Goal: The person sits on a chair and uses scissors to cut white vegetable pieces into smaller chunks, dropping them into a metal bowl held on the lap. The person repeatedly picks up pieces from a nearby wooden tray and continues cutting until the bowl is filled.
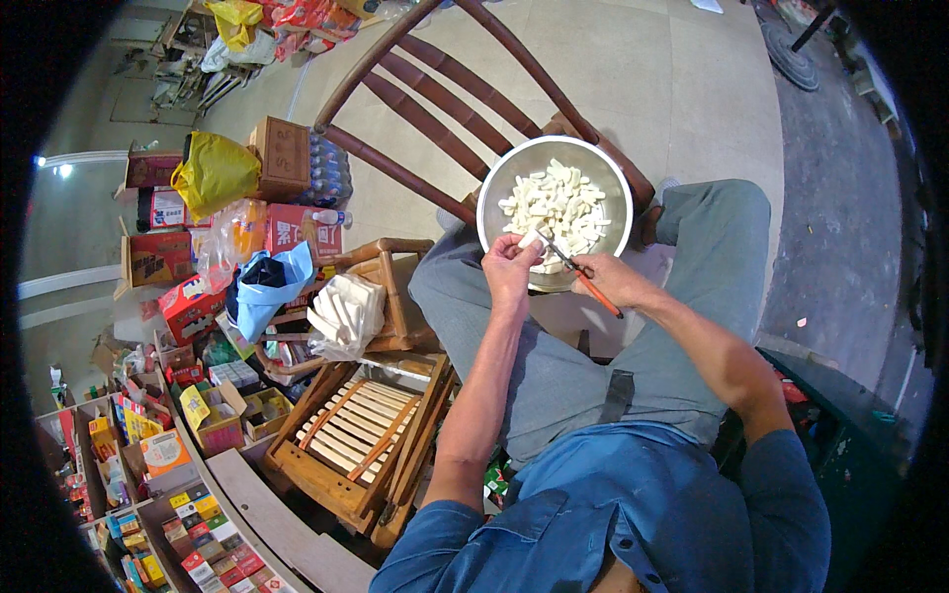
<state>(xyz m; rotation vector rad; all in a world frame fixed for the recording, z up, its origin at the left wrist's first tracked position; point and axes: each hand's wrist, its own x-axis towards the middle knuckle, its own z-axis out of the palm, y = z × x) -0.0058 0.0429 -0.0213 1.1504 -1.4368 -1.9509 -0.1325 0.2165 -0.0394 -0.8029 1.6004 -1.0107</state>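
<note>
A wide metal bowl (484,203) stands on a brown wooden chair in front of my knees, holding many short white pieces (559,203). Over its near rim, my left hand (511,265) pinches a white piece (532,240). My right hand (608,279) grips a slim knife-like cutting tool (593,289) with a dark blade and an orange-red handle. Its tip is at the white piece, and the handle sticks out below my fingers. To my left, a clear plastic bag (346,314) of longer white strips rests on a small wooden chair (403,296).
The brown chair's slatted back (425,94) rises beyond the bowl. A folded wooden slatted chair (356,425) lies at my left. Behind it are shelves of small boxes (213,544), a yellow bag (215,173), cartons (280,158) and bottled drinks (329,168).
</note>
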